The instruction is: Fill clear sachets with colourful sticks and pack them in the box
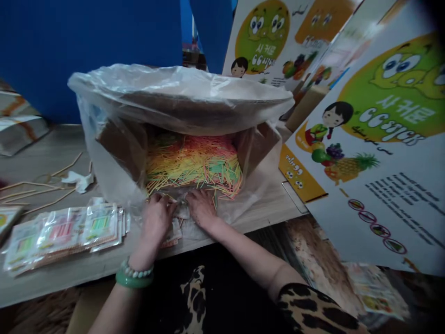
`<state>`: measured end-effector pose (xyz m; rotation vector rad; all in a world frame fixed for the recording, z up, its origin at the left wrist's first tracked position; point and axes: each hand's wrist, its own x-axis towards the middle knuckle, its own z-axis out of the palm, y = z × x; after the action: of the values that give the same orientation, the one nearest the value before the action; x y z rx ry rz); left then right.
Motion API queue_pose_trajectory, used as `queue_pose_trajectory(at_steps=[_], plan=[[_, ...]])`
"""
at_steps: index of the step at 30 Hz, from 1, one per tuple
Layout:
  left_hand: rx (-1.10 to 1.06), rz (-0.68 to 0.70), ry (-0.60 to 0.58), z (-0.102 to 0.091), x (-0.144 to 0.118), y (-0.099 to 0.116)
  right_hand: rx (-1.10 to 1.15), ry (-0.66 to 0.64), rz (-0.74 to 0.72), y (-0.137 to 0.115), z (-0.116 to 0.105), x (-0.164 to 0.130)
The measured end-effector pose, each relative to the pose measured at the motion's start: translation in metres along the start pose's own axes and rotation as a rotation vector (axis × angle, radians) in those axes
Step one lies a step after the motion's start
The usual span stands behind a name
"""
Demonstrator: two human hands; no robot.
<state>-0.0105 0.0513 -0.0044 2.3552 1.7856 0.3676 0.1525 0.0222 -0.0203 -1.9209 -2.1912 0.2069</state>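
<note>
While flanked by stacked sachets (pixel 66 232) and printed cartons (pixel 378 139), both left hand (pixel 158 218) and right hand (pixel 200 207) pinching a small packet (pixel 181 211) at the box mouth (pixel 194 171); packet's long axis indiscernible.

— Surface? Low wooden table (pixel 52 148), pale grain, front edge running lower left to right.

— Directly on it? Cardboard box (pixel 118 148) lined with clear plastic, tipped on its side, mouth open toward the near edge, full of coloured sticks (pixel 194 164). Just left of the box, overlapping row of clear sealed packets (pixel 66 232) near the front edge. Behind those, loose thin wooden sticks (pixel 45 185) scattered flat, and a crumpled white scrap (pixel 79 180).

— Right end? Printed cartons (pixel 375 153) leaning at the table's corner; footing not discernible.
</note>
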Motion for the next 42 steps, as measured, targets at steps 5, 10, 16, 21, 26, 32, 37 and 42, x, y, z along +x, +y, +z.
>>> queue_pose_trajectory(at_steps=[5,10,16,21,26,32,37,42], plan=[[-0.438,-0.025,-0.097,0.005,0.013,0.009,0.195,0.140,-0.151,0.013,-0.006,-0.006],[-1.207,-0.222,-0.246,0.008,0.015,0.023,0.243,0.194,-0.280,0.068,-0.027,-0.005],[-1.348,-0.385,-0.282,0.002,0.003,0.026,-0.284,0.011,0.167,0.157,-0.067,0.010],[-1.393,-0.460,-0.337,0.002,-0.005,0.034,-0.477,-0.048,0.027,0.172,-0.070,0.016],[-1.385,-0.484,-0.358,0.008,-0.012,0.032,-0.549,0.005,-0.064,0.177,-0.068,0.018],[-1.386,-0.485,-0.333,0.007,-0.019,0.024,-0.526,0.026,-0.040,0.172,-0.064,0.016],[-1.366,-0.467,-0.356,0.013,-0.021,0.017,-0.416,-0.056,-0.049,0.176,-0.062,0.012],[-1.372,-0.410,-0.357,0.020,-0.020,0.013,-0.347,-0.114,-0.110,0.189,-0.058,0.013]])
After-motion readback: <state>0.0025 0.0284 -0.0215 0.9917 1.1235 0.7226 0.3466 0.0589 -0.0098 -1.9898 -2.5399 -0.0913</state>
